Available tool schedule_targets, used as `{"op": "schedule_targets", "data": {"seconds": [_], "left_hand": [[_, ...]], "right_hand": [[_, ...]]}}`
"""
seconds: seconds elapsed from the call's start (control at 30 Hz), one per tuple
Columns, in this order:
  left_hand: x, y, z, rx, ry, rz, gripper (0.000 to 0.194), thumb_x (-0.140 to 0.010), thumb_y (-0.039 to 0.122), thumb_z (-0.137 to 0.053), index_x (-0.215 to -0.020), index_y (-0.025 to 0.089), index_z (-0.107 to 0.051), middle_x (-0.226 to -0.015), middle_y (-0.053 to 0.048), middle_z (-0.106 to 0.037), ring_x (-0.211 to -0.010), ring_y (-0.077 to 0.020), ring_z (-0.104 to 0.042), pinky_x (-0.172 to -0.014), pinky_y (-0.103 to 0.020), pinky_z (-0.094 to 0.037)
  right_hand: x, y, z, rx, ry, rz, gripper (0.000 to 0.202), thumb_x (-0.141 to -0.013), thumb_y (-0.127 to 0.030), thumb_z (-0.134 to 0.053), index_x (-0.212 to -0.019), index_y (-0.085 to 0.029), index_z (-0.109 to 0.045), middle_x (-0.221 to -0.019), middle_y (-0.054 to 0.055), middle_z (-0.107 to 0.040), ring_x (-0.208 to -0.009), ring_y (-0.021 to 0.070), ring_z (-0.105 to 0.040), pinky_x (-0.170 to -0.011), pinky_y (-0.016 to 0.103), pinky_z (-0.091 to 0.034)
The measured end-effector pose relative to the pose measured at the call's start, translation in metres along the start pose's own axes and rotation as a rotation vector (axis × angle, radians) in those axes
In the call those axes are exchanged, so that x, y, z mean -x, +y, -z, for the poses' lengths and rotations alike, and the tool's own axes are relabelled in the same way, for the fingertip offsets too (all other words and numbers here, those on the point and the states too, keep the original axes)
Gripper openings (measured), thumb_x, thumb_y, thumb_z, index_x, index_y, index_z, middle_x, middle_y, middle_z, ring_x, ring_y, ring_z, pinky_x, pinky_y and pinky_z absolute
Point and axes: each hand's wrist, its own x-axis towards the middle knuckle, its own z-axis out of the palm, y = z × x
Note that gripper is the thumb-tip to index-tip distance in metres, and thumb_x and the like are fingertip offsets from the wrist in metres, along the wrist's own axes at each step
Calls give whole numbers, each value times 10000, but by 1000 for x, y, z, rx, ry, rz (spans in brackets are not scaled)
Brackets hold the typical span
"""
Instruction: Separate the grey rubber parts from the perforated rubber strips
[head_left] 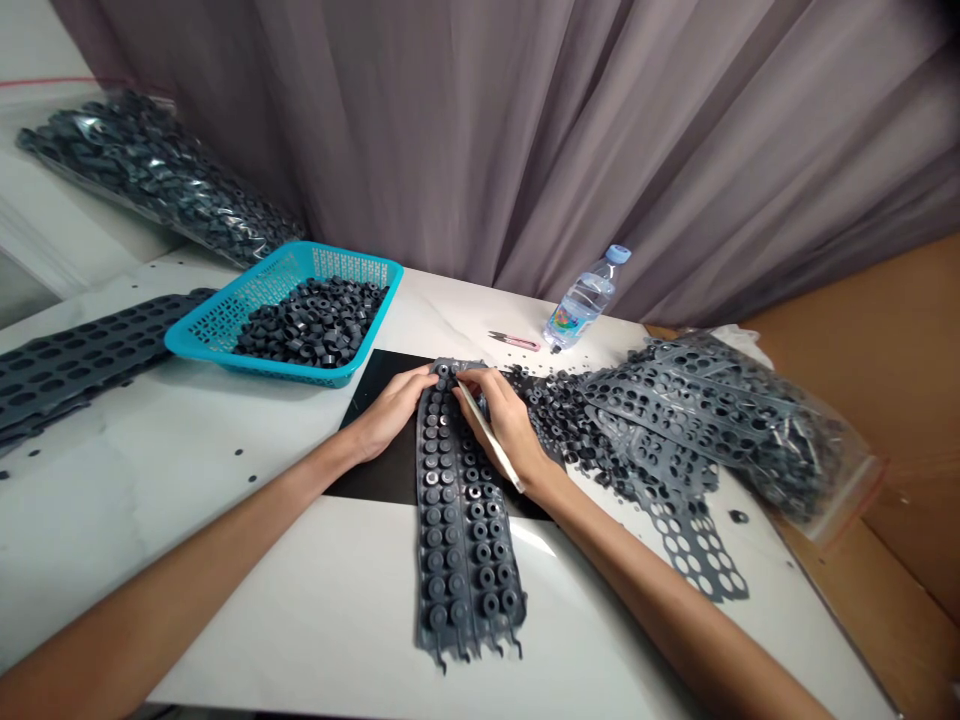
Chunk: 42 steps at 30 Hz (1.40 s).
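Note:
A dark grey molded rubber sheet (441,520) with rows of round ring-shaped parts lies lengthwise in front of me, its far part on a black mat (390,450). My left hand (394,405) grips the sheet's far left edge, thumb and fingers close together. In my right hand (506,415) is a slim white pen-like tool (491,440), held like a pencil. Its tip is hidden at my fingertips, over the far rings. Loose small dark rubber pieces (577,430) are heaped just right of that hand.
Left of the mat stands a blue basket (360,365) of dark rings, beside punched rubber sheets (82,345) and a full plastic bag (150,170). Pink thread snips (514,341) and a water bottle (585,300) are behind. Perforated scrap sheets (675,410) and another bag (817,465) lie right.

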Motion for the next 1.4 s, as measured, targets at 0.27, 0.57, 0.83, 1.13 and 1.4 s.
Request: {"op": "schedule_targets", "data": {"seconds": [0.27, 0.57, 0.83, 1.13, 1.4], "left_hand": [[1, 2, -2, -11, -44, -6, 399, -894, 456, -704, -1180, 188, -777, -1254, -91, -774, -1280, -334, -630, -1167, -423, -387], [1, 1, 1, -11, -72, 49, 355, -909, 444, -692, -1156, 202, -774, -1187, -80, -782, -1204, -316, -662, -1104, -406, -434], [2, 1, 1, 31, 11, 125, 323, -838, 462, -732, -1033, 204, -731, -1140, -91, -772, -1208, -316, -654, -1048, -399, -461], [2, -2, 2, 32, 35, 131, 327, -832, 455, -740, -1034, 201, -706, -1068, -65, -761, -1212, -309, -647, -1036, -385, -474], [2, 0, 1, 4, -16, 85, 354, -870, 450, -709, -1110, 194, -762, -1220, -83, -769, -1253, -309, -648, -1091, -374, -470]], "right_hand": [[0, -2, -5, 74, -1, 0, 327, -1122, -313, -453, -1433, -257, -537, -1274, 127, -630, -1196, 275, -636, -1087, 496, -555], [-4, 3, -6, 102, 188, -87, 300, -1132, -323, -405, -1370, -234, -565, -1197, 129, -635, -1159, 279, -633, -1060, 494, -546], [7, 0, 15, 10, 134, -39, 259, -1106, -340, -526, -1320, -255, -644, -1142, 90, -725, -1027, 242, -712, -956, 405, -584], [13, -5, 8, 35, 65, 25, 178, -1095, -321, -563, -1238, -248, -640, -1144, 85, -746, -1047, 230, -724, -946, 362, -585], [12, -3, 7, 47, 63, 55, 178, -1095, -313, -566, -1245, -235, -624, -1154, 88, -738, -1064, 228, -722, -959, 356, -589]]}}
